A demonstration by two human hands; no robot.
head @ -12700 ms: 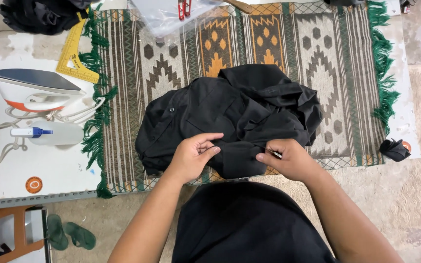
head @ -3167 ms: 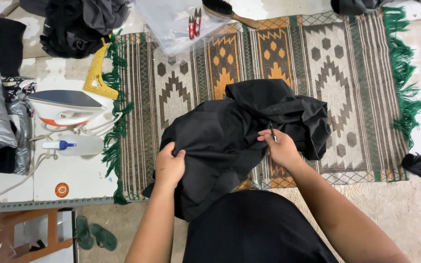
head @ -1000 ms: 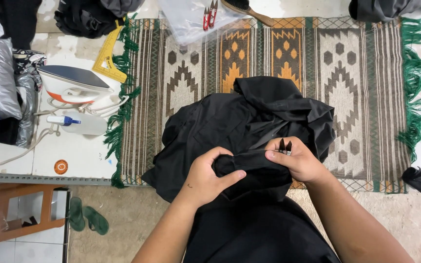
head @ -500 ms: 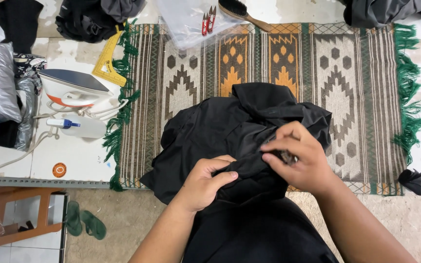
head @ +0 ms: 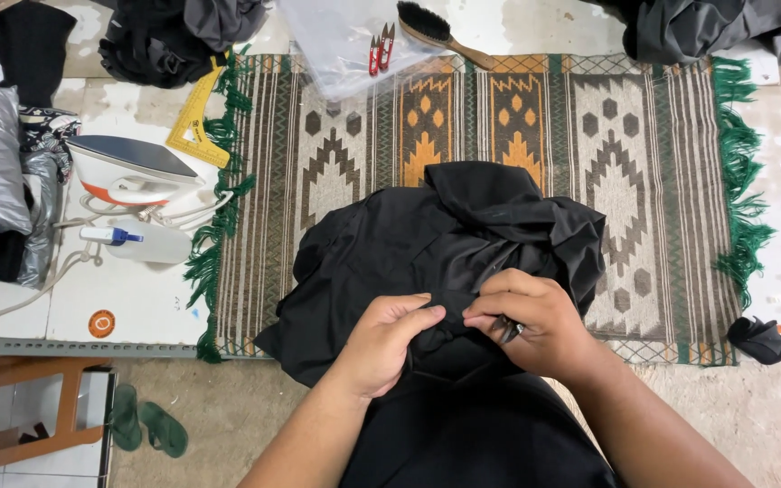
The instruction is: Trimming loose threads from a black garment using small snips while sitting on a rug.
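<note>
On the near edge of the patterned rug (head: 644, 181), a crumpled black garment (head: 427, 244) lies bunched, with its lower part hanging over the table edge toward the person. Left hand (head: 389, 339): fingers curled closed, pinching a fold of the black garment between thumb and fingertips. Right hand (head: 528, 318): closed over the fabric just beside the left hand, fingertips nearly touching it; a small dark metal tool (head: 508, 329) shows between the fingers, though its kind cannot be told. Both hands rest on the garment's near portion.

Left of the rug, an iron (head: 133, 172) stands on the white table (head: 137, 298), with a small spray bottle (head: 137, 240) just beside it and a yellow ruler (head: 193, 122) behind it. At the rug's far edge lie red thread snips (head: 380, 52) on a clear plastic bag (head: 336, 41), and a wooden brush (head: 440, 32).
</note>
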